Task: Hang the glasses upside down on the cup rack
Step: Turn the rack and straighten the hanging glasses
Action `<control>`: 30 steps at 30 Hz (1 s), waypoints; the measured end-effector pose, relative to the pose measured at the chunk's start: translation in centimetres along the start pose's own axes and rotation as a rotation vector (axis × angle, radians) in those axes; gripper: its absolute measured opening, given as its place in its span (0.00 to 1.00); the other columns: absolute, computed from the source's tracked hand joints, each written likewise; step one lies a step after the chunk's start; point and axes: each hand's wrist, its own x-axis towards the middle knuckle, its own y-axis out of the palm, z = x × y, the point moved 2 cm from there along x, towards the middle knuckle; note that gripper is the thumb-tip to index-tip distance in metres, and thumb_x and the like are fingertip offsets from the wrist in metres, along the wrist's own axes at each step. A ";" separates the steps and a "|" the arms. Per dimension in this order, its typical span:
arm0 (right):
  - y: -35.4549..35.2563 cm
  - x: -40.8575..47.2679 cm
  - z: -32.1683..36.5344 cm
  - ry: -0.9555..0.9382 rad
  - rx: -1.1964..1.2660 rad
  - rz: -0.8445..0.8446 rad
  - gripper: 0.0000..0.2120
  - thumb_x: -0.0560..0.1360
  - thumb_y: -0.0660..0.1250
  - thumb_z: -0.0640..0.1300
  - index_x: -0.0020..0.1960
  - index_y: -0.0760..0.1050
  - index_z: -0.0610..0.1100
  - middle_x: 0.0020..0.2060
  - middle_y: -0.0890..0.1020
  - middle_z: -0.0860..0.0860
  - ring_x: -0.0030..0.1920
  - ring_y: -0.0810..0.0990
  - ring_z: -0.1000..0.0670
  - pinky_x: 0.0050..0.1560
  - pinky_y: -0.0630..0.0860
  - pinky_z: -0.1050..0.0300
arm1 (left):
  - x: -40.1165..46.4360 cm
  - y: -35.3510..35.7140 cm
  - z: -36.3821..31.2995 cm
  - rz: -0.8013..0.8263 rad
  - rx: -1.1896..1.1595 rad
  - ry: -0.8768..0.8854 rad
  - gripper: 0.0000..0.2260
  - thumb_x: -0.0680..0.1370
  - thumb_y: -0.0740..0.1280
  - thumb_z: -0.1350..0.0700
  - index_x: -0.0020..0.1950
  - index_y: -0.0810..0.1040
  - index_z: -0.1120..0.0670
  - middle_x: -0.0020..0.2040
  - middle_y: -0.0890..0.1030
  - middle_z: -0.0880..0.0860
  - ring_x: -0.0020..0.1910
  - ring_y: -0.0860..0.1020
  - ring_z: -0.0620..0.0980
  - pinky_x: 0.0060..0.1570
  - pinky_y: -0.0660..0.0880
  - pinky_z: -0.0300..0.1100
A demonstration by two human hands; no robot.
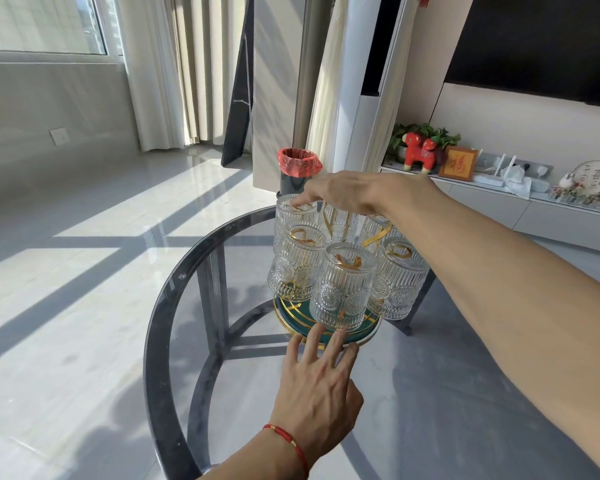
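Sunlit grey floor shows straight through the round glass table (174, 306) I'm working over, so depth is hard for me to read and I lean on contact instead. My right hand (347, 197) reaches across the top of the cup rack (326, 332), fingers spread and draped over the far glasses, fingertips on the upturned base of the back-left glass (293, 216); whether it is pinching that glass or only resting on it I cannot tell. My left hand (317, 386) is open and flat, holding nothing, fingertips pressed against the near edge of the rack's green, gold-rimmed base. Six ribbed glasses appear to hang mouth-down on the gold loops, the nearest glass (343, 285) right above my left fingers, so I judge the task almost finished and this step to be seating or checking the last one. To do it well I would keep the left hand steadying the base, press straight down on the glass until its bottom sits on the loop, and lift the right hand vertically so my forearm does not brush the right-hand glass (400, 278). Neighbouring glasses stand very close, perhaps touching, so any sideways nudge could clink them. Beyond the table stand a bin with a red liner (298, 168), pale curtains (160, 74) by the window, and a low cabinet (499, 202) carrying a red toy animal (418, 150) under a dark screen.
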 end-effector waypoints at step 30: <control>0.4 0.3 -1.1 -0.162 -0.006 -0.110 0.27 0.81 0.52 0.57 0.64 0.84 0.47 0.54 0.78 0.55 0.55 0.76 0.53 0.56 0.66 0.51 | 0.1 0.7 0.2 -0.017 -0.003 -0.005 0.21 0.71 0.66 0.47 0.64 0.78 0.48 0.69 0.76 0.50 0.68 0.73 0.61 0.65 0.75 0.60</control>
